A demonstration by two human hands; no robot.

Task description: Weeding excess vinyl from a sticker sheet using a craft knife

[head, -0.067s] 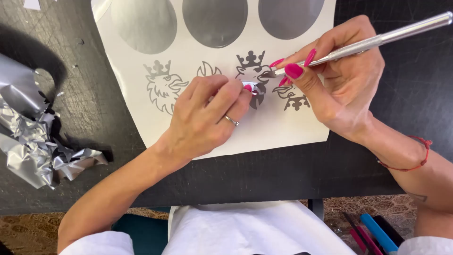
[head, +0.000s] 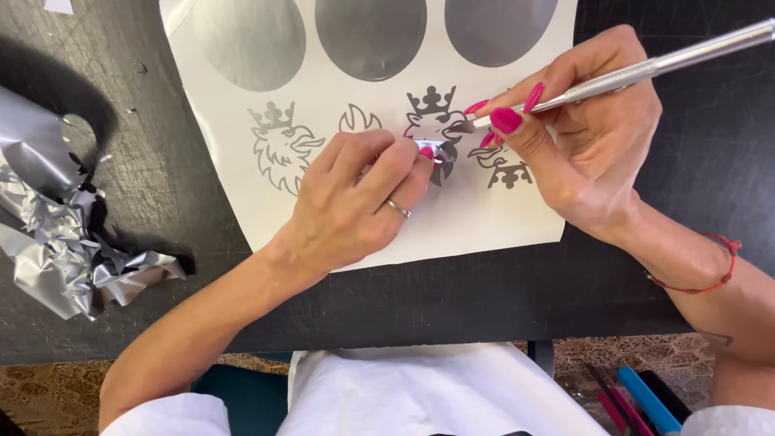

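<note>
Seen from the head camera, a person bends over a white sheet (head: 492, 211) of silver stickers lying on a black table (head: 710, 161). The left hand (head: 355, 202) rests on the sheet with its fingers curled closed, thumb and forefinger pinching a small strip of silver film (head: 432, 148) at the middle crowned-beast emblem (head: 432, 121). The right hand (head: 581, 137) grips a slim metal knife (head: 646, 71) like a pen, fingers closed round its shaft, the tip meeting the film just beside the left fingertips; whether the blade is cutting or only touching cannot be made out. A red cord bracelet (head: 710, 262) circles the right wrist, and a ring (head: 399, 209) sits on the left hand. To the left of the emblem in hand lie another crowned emblem (head: 282, 145) and a small flame shape (head: 359, 119); three grey ovals (head: 371, 36) line the top of the sheet. A crumpled heap of silver scrap (head: 64, 234) lies on the table well apart at far left. Coloured pens (head: 638, 400) show below the table edge at lower right.
</note>
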